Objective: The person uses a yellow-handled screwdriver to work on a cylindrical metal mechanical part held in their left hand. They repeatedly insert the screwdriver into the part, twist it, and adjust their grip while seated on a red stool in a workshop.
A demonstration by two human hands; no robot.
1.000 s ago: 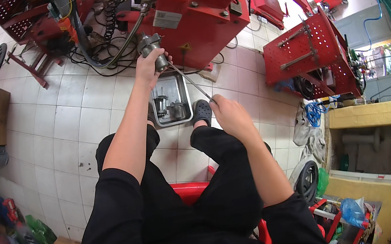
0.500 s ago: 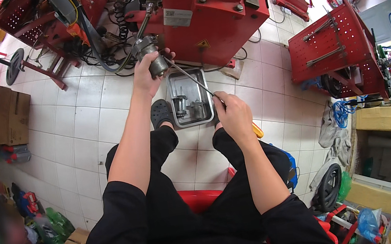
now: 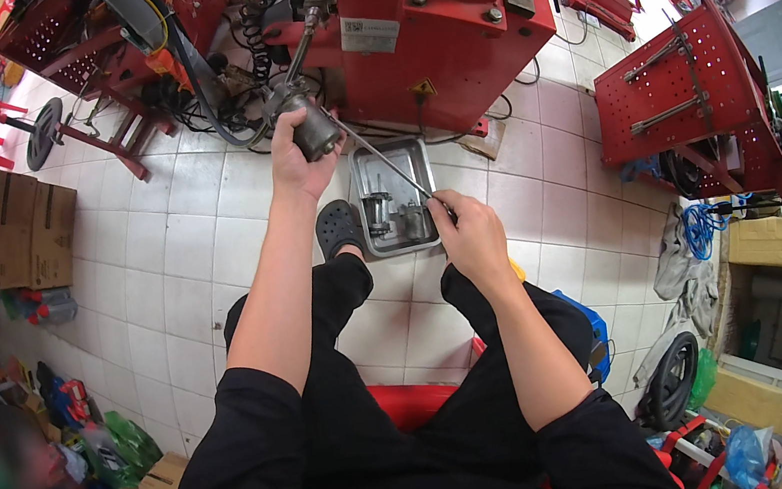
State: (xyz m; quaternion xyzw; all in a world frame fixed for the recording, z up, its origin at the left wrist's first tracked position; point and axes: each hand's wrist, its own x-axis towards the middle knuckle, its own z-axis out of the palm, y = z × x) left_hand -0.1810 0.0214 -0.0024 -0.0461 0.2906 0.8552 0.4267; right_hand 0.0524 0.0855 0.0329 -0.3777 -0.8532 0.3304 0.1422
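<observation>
Toward eleven o'clock, beyond the knees, the left hand [image 3: 299,157] is clamping its fingers around a grey metal cylinder [image 3: 319,136], its thumb lying over the near side; the far fingers are mostly hiding behind the body. This wrap is probably steadying a rounded, heavy-looking part that is resting on nothing else visible. At three o'clock from the picture's middle, the right hand [image 3: 472,234] is closing its fingers on the near end of a thin metal rod [image 3: 391,162]. The rod is slanting up toward ten o'clock, its far end sitting at the cylinder's side; whether it is touching, I cannot tell. Holding it by the end seems to be giving the right hand reach.

Just above centre, toward twelve, a metal tray [image 3: 372,172] is lying on the tiles with metal parts [image 3: 379,212] inside, presumably so loose pieces stay together. A dark clog [image 3: 337,227] is standing just beside its nine o'clock edge. Past the tray, toward one, a red machine [image 3: 454,58] is standing.
</observation>
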